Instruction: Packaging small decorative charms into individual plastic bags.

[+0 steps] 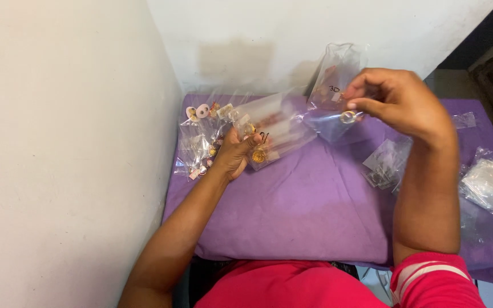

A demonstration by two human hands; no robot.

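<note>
Pinching a clear bag [338,80] in the right hand [397,102] and another clear packet [275,128] in the left hand [236,154], small gold pieces [347,117] could slip onto the purple cushion [298,211].

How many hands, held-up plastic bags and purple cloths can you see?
Hands: 2, left hand and right hand
Clear plastic bags held up: 2, left bag and right bag
Purple cloth: 1
Total: 5

Two hands work here: the left hand [236,155] and the right hand [397,102]. Each holds one clear plastic bag [278,128] [335,80]. One purple cushion [292,205] lies beneath. Two loose bag heaps, left [201,142] and right [489,182].
</note>
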